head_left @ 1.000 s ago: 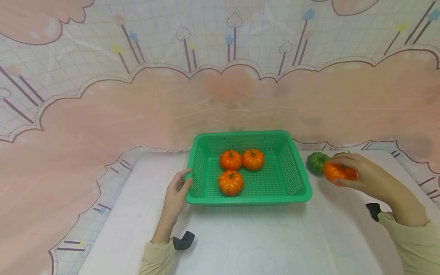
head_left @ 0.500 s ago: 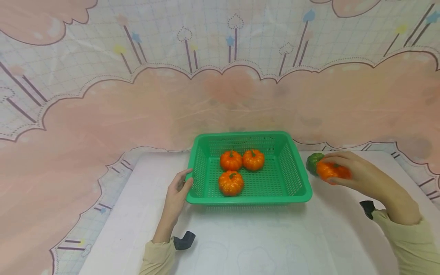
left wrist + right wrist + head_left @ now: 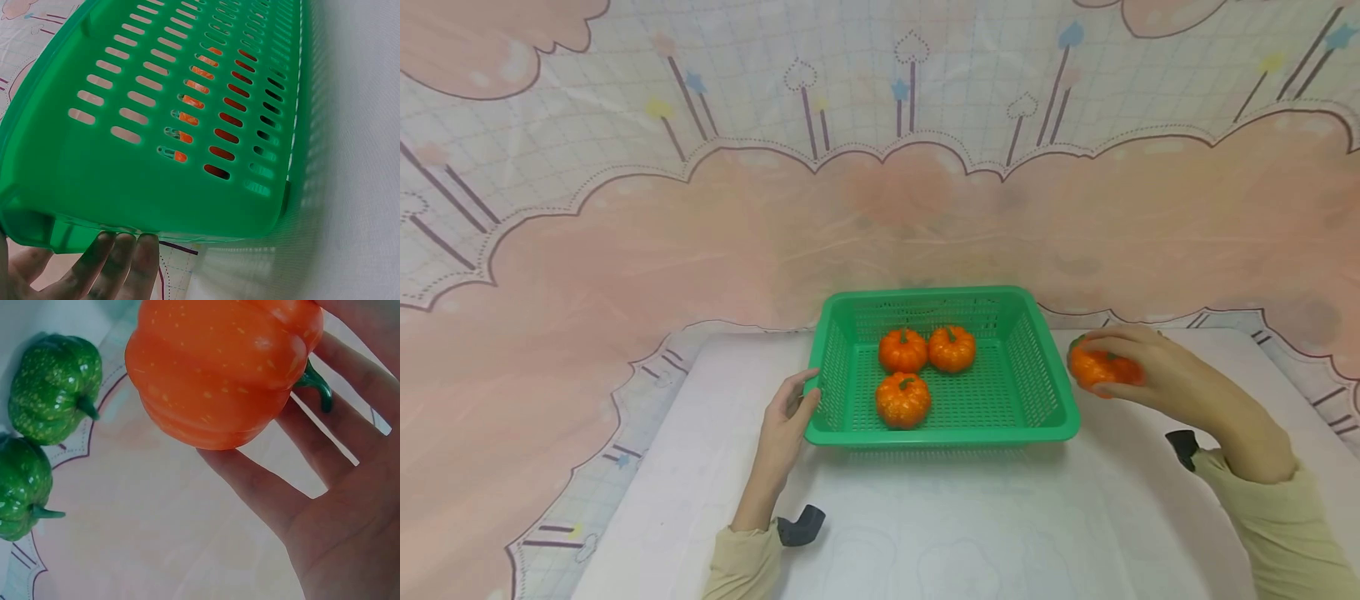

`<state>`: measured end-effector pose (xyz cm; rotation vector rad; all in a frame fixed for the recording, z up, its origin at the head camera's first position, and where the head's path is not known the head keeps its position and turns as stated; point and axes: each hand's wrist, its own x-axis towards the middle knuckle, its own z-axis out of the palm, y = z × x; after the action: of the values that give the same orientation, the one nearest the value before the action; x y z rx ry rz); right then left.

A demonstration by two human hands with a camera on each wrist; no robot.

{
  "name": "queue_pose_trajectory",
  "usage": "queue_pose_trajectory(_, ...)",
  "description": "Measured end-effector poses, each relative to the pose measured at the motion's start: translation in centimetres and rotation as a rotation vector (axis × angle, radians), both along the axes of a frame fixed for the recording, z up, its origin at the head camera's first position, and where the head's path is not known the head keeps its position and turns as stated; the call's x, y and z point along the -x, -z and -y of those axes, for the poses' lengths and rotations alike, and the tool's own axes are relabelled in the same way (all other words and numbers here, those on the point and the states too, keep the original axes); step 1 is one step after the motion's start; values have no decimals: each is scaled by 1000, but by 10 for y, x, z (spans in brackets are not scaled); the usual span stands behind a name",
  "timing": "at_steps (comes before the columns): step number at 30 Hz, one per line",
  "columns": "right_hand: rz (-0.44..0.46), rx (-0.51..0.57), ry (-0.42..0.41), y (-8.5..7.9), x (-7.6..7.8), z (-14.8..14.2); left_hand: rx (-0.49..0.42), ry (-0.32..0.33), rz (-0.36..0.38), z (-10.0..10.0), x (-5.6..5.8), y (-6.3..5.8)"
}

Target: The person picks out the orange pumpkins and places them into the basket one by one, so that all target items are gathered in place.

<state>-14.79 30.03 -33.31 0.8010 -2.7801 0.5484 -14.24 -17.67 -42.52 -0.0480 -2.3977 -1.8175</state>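
Observation:
My right hand [image 3: 1165,375] holds an orange toy pumpkin [image 3: 1093,371] off the table, just right of the basket. In the right wrist view the fingers wrap the orange pumpkin [image 3: 219,375], whose green stem points toward the palm. My left hand [image 3: 784,429] grips the left rim of a green plastic basket [image 3: 940,437]. Several fingertips [image 3: 147,247] press below the rim in the left wrist view. Inside the basket sit an orange pumpkin [image 3: 903,350] at the back left, another orange pumpkin [image 3: 952,348] beside it, and a third orange pumpkin [image 3: 903,402] in front.
Two green pumpkins, one dark speckled green pumpkin [image 3: 56,390] and another green pumpkin [image 3: 24,487], rest on the table in the right wrist view. From the head they are mostly hidden behind the right hand. A patterned cloth [image 3: 880,217] rises behind the white table [image 3: 925,533].
My right hand has carried the orange pumpkin left toward the basket, covering most of the green pumpkins in the head view. The left hand and basket have stayed put.

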Motion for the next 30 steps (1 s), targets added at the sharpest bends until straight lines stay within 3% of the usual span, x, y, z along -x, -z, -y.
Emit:
queue_pose_trajectory(7, 43, -28, -8, -6, 2, 7, 8, -9, 10, -1, 0, 1)
queue_pose_trajectory(21, -29, 7, -95, -11, 10, 21, 8, -10, 9, 0, 0, 0)
queue_pose_trajectory(30, -6, -10, -98, -14, 13, 33, 17, -18, 20, -1, 0, -2)
